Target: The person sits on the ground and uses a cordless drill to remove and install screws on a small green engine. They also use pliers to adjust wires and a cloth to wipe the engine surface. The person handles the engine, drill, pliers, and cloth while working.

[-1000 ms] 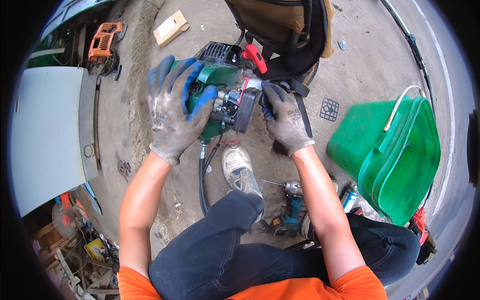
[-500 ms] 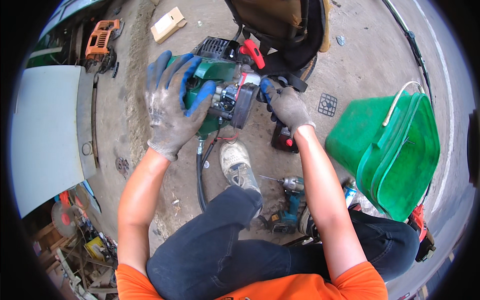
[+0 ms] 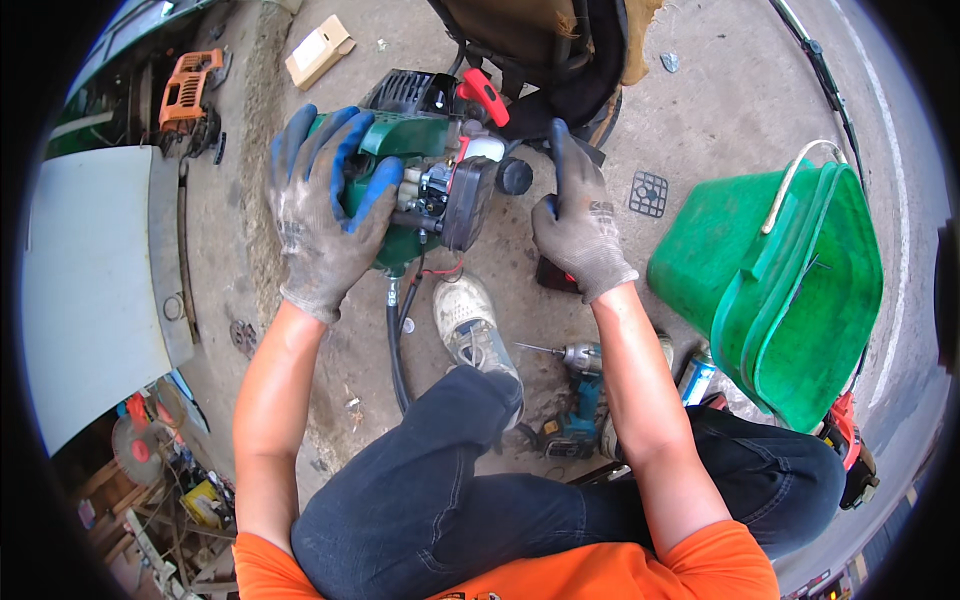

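Observation:
My left hand [image 3: 328,225], in a grey glove with blue fingertips, lies over the green housing of a small engine [image 3: 412,138], its fingers curved across the top and its thumb on the near side. Beside the engine's right end is my right hand [image 3: 580,225], gloved alike, with index finger stretched forward, thumb apart and nothing visible in it. Between that hand and the engine sits a round black cap [image 3: 514,176] by a whitish tank [image 3: 486,148]. A black cover [image 3: 468,204] and a red pull handle [image 3: 484,97] show on the engine.
A green bucket [image 3: 700,245] lies tipped at right, near a black plastic grid [image 3: 648,194]. A cordless driver [image 3: 578,405] and spray can [image 3: 697,376] are by my legs. Behind the engine is a worn brown-black backpack frame [image 3: 540,40]; a cardboard box [image 3: 320,52] lies far left.
My right hand has let go of the round black cap and drawn back to the right, fingers opening. My left hand stays on the engine. The view has shifted slightly.

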`<state>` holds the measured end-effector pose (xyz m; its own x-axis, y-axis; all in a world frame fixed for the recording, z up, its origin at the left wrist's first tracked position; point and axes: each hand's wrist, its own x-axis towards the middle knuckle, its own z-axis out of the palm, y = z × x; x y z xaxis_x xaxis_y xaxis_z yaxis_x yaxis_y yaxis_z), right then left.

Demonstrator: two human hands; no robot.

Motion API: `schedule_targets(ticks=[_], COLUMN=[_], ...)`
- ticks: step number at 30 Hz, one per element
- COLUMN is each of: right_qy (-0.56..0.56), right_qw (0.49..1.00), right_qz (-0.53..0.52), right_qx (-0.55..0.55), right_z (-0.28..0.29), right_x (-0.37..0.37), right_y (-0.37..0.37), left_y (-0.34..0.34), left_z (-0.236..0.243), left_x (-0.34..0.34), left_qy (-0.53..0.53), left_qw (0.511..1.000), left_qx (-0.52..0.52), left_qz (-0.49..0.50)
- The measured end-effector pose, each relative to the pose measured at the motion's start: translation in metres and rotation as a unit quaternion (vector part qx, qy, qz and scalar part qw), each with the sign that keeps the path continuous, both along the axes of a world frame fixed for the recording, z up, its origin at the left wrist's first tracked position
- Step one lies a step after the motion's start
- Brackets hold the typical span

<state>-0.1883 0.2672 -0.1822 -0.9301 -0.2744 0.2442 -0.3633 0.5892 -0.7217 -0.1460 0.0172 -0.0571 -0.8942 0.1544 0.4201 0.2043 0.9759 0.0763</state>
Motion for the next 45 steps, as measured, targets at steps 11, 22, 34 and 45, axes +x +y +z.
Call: schedule_targets(ticks=[11,22,34,45], right_qy=[-0.077,0.064,-0.497,-0.295], right_qw=[0.98,0.979,0.867,0.948], right_qz=[0.114,0.136,0.027,0.03], right_qx=[0.143,0.14,0.023,0.117], right_z=[-0.003,-0.017,0.0,-0.018], right_x=[-0.012,-0.026,-0.045,-0.031], right_y=[-0.019,-0.008,-0.037,-0.049], left_y=[0.004,-0.008,0.006,0.012], left_z=[0.001,-0.003,0.0,0.006], left_x=[0.002,0.006,0.004,0.003], left_qy=[-0.006,-0.007,-0.013,-0.025], left_qw=[1.0,1.0,1.0,0.999], left_qx=[-0.008,-0.003,-0.004,-0.028], left_qz=[0.006,0.017,0.007,0.018])
